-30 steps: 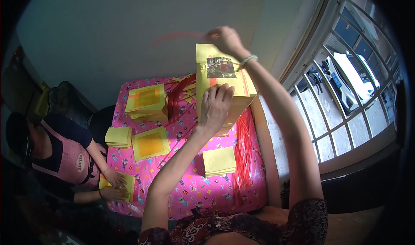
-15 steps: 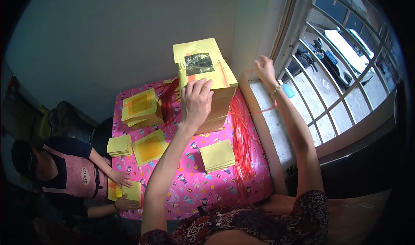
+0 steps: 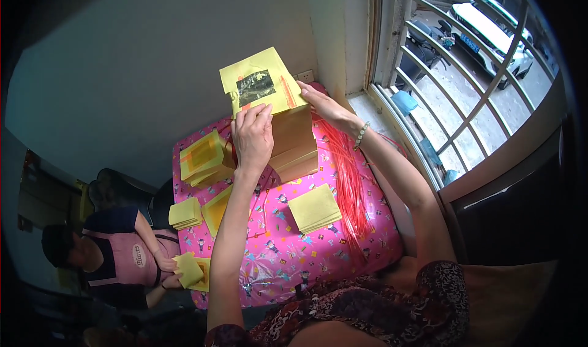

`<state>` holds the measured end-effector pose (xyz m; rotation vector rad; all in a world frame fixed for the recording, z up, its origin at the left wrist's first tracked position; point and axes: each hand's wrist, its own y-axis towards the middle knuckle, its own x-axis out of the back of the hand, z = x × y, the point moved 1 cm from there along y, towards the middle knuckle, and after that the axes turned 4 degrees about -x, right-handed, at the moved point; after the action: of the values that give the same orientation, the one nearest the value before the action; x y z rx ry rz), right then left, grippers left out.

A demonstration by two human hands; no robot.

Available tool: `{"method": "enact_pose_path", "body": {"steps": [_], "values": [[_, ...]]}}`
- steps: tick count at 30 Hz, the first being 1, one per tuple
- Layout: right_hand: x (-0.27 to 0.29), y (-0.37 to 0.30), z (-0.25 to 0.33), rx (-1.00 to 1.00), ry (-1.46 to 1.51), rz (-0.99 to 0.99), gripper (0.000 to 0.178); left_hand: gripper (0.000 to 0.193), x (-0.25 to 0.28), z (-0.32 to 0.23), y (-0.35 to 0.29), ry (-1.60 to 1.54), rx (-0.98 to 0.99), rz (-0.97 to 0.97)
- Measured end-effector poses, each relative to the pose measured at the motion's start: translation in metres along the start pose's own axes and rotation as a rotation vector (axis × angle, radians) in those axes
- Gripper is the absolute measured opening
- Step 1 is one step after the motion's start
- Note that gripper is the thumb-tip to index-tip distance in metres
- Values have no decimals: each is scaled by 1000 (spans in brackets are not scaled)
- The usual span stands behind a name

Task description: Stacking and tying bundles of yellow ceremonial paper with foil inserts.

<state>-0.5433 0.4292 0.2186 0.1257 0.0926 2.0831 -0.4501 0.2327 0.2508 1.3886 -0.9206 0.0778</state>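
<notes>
The tall stack of yellow paper (image 3: pixel 294 130) stands on the far half of the pink table (image 3: pixel 278 261), toward its far right corner, its long axis upright and its dark-patched top facing upward. The left hand (image 3: pixel 253 140) lays fingers over the near edge, though I cannot tell whether it grips; the right hand (image 3: pixel 331 109), opened flat, touches the right edge.
</notes>
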Motion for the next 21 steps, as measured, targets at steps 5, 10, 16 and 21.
{"method": "enact_pose_path", "body": {"steps": [5, 10, 16, 21], "values": [[-9, -6, 12, 20, 72, 27, 55, 20, 0, -3, 4, 11, 2, 9], [-10, -5, 11, 20, 73, 12, 55, 19, -7, -3, 10, -24, 28, 29], [-9, 1, 4, -25, 182, 16, 58, 19, -12, 1, 13, -88, 9, -4], [-12, -1, 5, -4, 182, 33, 57, 21, -12, -1, 14, -75, -35, 7]]}}
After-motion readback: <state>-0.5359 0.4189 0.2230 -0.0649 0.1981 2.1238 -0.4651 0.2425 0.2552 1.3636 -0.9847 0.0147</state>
